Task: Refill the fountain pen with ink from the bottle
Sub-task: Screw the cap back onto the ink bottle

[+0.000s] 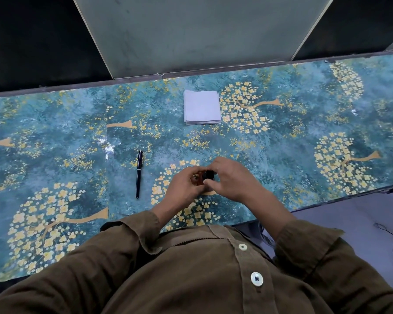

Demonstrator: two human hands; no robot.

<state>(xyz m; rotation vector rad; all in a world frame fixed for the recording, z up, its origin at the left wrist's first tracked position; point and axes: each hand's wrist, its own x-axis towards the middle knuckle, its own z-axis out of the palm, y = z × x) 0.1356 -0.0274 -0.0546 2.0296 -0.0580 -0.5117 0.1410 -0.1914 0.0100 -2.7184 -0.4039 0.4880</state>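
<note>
Your left hand (183, 184) fingers wrap a small amber ink bottle (200, 179); your right hand (230, 177) fingers pinch its round black cap (208, 174). A slim glossy dark capped fountain pen (138, 174) lies left of your fingers on the shiny floral surface (304, 137).

I see both hands meeting just below the centre of the frame. My left hand (183, 183) curls its fingers inward from the left; my right hand (230, 179) arches over from the right, fingertips pinching, both forearms in brown sleeves.
</note>
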